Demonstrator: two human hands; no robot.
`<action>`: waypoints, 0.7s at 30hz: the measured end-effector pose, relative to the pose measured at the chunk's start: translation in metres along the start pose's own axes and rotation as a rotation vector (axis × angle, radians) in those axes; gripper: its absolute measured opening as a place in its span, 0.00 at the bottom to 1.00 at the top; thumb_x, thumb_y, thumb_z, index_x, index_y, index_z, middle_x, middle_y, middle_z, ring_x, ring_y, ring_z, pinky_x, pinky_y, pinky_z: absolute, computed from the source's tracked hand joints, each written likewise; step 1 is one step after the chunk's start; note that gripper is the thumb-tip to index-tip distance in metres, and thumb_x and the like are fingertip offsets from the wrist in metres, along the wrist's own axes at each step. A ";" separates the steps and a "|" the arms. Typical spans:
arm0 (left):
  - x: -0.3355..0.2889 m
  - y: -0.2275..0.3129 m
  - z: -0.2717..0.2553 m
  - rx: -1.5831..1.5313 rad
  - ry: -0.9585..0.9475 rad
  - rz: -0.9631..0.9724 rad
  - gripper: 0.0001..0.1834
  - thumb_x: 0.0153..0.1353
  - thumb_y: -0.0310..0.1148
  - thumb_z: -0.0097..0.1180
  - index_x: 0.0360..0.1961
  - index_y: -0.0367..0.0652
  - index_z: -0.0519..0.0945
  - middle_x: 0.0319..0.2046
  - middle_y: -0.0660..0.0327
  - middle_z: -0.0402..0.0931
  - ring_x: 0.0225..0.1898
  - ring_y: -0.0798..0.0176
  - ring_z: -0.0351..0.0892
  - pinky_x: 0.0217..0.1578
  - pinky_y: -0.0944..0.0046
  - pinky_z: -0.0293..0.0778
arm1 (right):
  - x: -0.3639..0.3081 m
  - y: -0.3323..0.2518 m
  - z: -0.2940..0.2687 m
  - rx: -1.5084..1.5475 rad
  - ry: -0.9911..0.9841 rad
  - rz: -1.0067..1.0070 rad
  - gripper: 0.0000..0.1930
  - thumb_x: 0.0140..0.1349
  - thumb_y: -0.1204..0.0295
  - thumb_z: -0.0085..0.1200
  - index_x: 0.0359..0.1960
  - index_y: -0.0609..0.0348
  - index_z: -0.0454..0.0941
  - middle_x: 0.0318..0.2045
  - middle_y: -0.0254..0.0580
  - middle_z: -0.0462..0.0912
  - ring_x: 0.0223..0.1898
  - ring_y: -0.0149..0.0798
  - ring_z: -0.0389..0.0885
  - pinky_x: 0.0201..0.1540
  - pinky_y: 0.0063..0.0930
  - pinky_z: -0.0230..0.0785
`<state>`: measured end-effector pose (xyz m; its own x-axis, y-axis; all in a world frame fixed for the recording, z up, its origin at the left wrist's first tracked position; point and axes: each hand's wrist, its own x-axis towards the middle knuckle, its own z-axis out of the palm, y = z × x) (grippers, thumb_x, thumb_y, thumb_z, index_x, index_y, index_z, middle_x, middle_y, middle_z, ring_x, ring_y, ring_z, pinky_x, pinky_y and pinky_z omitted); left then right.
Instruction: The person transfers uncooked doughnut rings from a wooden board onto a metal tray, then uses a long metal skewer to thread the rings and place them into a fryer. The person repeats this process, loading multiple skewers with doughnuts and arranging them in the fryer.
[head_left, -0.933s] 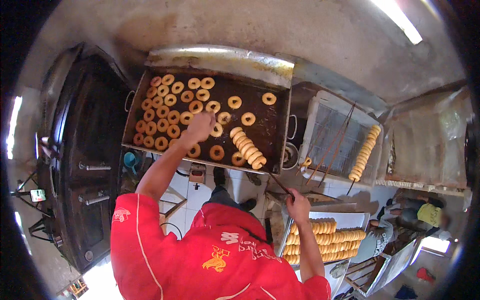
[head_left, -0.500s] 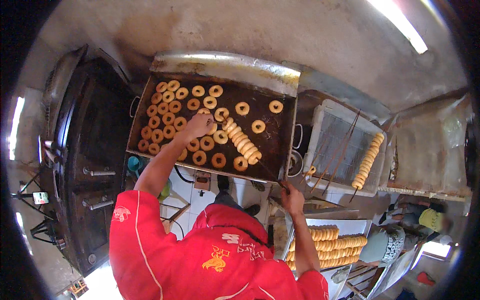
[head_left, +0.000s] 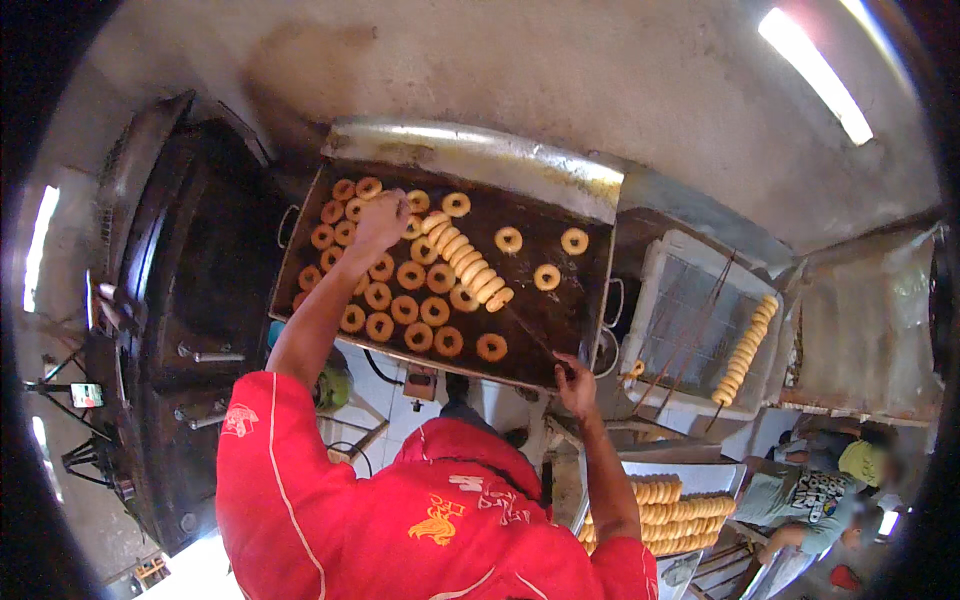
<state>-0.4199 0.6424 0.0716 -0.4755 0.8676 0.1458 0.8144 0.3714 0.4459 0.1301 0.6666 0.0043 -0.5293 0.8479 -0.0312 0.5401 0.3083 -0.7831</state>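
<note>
My right hand [head_left: 575,387], at the near right edge of a wide rectangular frying pan [head_left: 470,152], is closed around the end of a thin dark skewer [head_left: 528,333]. A tight row of pale golden ring doughnuts [head_left: 465,263] is threaded on that skewer, slanting over the pan. Near the row's far end, over the pan's left half, my left hand [head_left: 383,218] has its fingers drawn together. Whatever is between them is hidden. Many browned loose ring doughnuts [head_left: 434,312] lie around and below it, with a few paler ones [head_left: 508,239] to the right.
Right of the pan, a rack-lined tray [head_left: 655,290] holds bare skewers [head_left: 708,310] and another loaded skewer [head_left: 747,350]. A metal tray [head_left: 722,470] with rows of doughnuts stands near my right arm. Dark cabinets [head_left: 190,320] are at left; other people [head_left: 800,500] are at lower right.
The loaded skewer has shifted left and farther across the pan, with my right hand following. My left hand has moved farther away and left, over the loose doughnuts. The whole view has shifted slightly.
</note>
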 end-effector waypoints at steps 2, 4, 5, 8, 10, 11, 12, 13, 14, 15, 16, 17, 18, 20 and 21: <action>0.018 -0.020 -0.040 0.025 0.191 -0.038 0.16 0.68 0.38 0.56 0.47 0.37 0.84 0.35 0.43 0.85 0.38 0.39 0.86 0.43 0.44 0.80 | 0.011 -0.005 0.009 0.096 -0.061 0.030 0.14 0.71 0.69 0.60 0.56 0.51 0.86 0.49 0.50 0.90 0.47 0.48 0.90 0.50 0.37 0.79; 0.034 -0.025 -0.081 -0.007 -0.032 -0.172 0.13 0.68 0.36 0.58 0.44 0.37 0.84 0.38 0.46 0.86 0.41 0.43 0.87 0.43 0.48 0.81 | 0.017 -0.011 0.018 0.159 -0.001 0.011 0.13 0.71 0.72 0.60 0.55 0.56 0.86 0.39 0.37 0.85 0.39 0.32 0.80 0.44 0.26 0.74; 0.036 -0.027 -0.097 -0.025 -0.143 -0.244 0.11 0.69 0.35 0.59 0.43 0.38 0.85 0.40 0.48 0.86 0.43 0.45 0.88 0.43 0.50 0.81 | 0.019 -0.014 0.020 0.188 0.023 -0.001 0.12 0.71 0.74 0.60 0.55 0.58 0.86 0.34 0.30 0.82 0.35 0.23 0.76 0.42 0.20 0.71; 0.010 -0.036 -0.125 -0.073 -0.141 -0.001 0.15 0.66 0.40 0.58 0.43 0.40 0.87 0.34 0.44 0.85 0.39 0.38 0.86 0.45 0.45 0.80 | 0.012 -0.027 0.008 0.323 0.041 -0.028 0.12 0.71 0.75 0.61 0.54 0.61 0.85 0.38 0.31 0.82 0.38 0.23 0.76 0.44 0.19 0.71; -0.016 -0.005 -0.119 -0.162 -0.105 0.028 0.14 0.66 0.40 0.59 0.42 0.41 0.87 0.34 0.45 0.85 0.40 0.39 0.86 0.44 0.48 0.80 | -0.011 -0.004 -0.016 0.302 0.072 -0.006 0.08 0.71 0.75 0.61 0.48 0.61 0.85 0.40 0.31 0.83 0.40 0.25 0.78 0.45 0.21 0.72; -0.037 0.012 -0.113 -0.204 -0.086 0.033 0.14 0.66 0.40 0.59 0.42 0.41 0.87 0.34 0.45 0.85 0.40 0.39 0.86 0.44 0.49 0.80 | -0.024 0.012 -0.027 0.289 0.072 0.003 0.07 0.71 0.76 0.62 0.47 0.62 0.85 0.39 0.30 0.83 0.39 0.25 0.78 0.44 0.22 0.73; -0.055 0.024 -0.099 -0.212 -0.126 0.033 0.13 0.66 0.40 0.60 0.42 0.42 0.87 0.35 0.46 0.85 0.40 0.40 0.86 0.44 0.49 0.80 | -0.038 0.021 -0.038 0.278 0.071 0.021 0.05 0.71 0.76 0.62 0.45 0.62 0.85 0.38 0.30 0.84 0.38 0.26 0.79 0.44 0.23 0.73; -0.071 0.039 -0.085 -0.221 -0.167 0.034 0.13 0.65 0.39 0.60 0.41 0.42 0.87 0.35 0.46 0.85 0.41 0.40 0.86 0.43 0.49 0.80 | -0.047 0.031 -0.050 0.237 0.012 0.137 0.05 0.69 0.73 0.64 0.42 0.59 0.84 0.33 0.31 0.87 0.33 0.29 0.81 0.39 0.26 0.74; -0.089 0.052 -0.071 -0.231 -0.200 0.029 0.12 0.65 0.39 0.60 0.41 0.42 0.87 0.36 0.46 0.85 0.41 0.41 0.86 0.43 0.49 0.80 | -0.053 0.033 -0.065 0.082 0.012 0.120 0.06 0.68 0.72 0.65 0.42 0.58 0.84 0.32 0.33 0.87 0.31 0.30 0.82 0.37 0.27 0.74; -0.103 0.058 -0.050 -0.236 -0.235 0.022 0.12 0.66 0.38 0.60 0.41 0.42 0.86 0.38 0.47 0.85 0.42 0.41 0.86 0.43 0.48 0.79 | -0.055 0.031 -0.080 -0.064 0.014 0.094 0.06 0.67 0.71 0.65 0.42 0.57 0.84 0.30 0.34 0.87 0.29 0.31 0.82 0.36 0.28 0.74; -0.118 0.064 -0.022 -0.243 -0.271 0.016 0.11 0.66 0.37 0.60 0.42 0.42 0.86 0.39 0.47 0.85 0.43 0.41 0.86 0.43 0.46 0.79 | -0.059 0.029 -0.094 -0.211 0.017 0.065 0.07 0.66 0.70 0.66 0.42 0.56 0.84 0.28 0.35 0.87 0.27 0.33 0.82 0.34 0.30 0.74; -0.135 0.069 0.008 -0.198 -0.239 -0.005 0.11 0.66 0.37 0.59 0.41 0.41 0.86 0.38 0.46 0.85 0.42 0.40 0.85 0.42 0.45 0.79 | -0.065 0.031 -0.111 -0.180 0.020 0.051 0.10 0.64 0.66 0.66 0.42 0.55 0.84 0.28 0.42 0.87 0.27 0.35 0.84 0.35 0.33 0.75; -0.152 0.076 0.036 -0.146 -0.206 -0.025 0.11 0.66 0.36 0.59 0.40 0.40 0.86 0.37 0.45 0.85 0.41 0.39 0.85 0.41 0.44 0.79 | -0.070 0.028 -0.127 -0.235 -0.038 0.110 0.10 0.64 0.64 0.66 0.42 0.52 0.84 0.28 0.42 0.87 0.27 0.39 0.85 0.34 0.35 0.76; -0.181 0.089 0.081 -0.176 -0.102 0.052 0.11 0.66 0.36 0.58 0.39 0.39 0.85 0.35 0.44 0.84 0.39 0.37 0.85 0.40 0.43 0.80 | -0.078 0.008 -0.164 -0.347 -0.144 0.225 0.10 0.64 0.60 0.66 0.42 0.48 0.83 0.29 0.43 0.88 0.27 0.47 0.88 0.34 0.40 0.78; -0.185 0.104 0.088 -0.194 -0.056 0.102 0.12 0.66 0.36 0.58 0.38 0.38 0.85 0.34 0.43 0.84 0.38 0.36 0.85 0.40 0.42 0.80 | -0.085 -0.001 -0.179 -0.452 -0.151 0.168 0.10 0.66 0.58 0.62 0.43 0.46 0.82 0.30 0.43 0.89 0.28 0.52 0.88 0.33 0.46 0.79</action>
<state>-0.2184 0.5496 0.0136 -0.3703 0.9163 0.1524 0.7756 0.2148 0.5935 0.2917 0.6712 0.1184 -0.4814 0.8402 -0.2498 0.8376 0.3570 -0.4135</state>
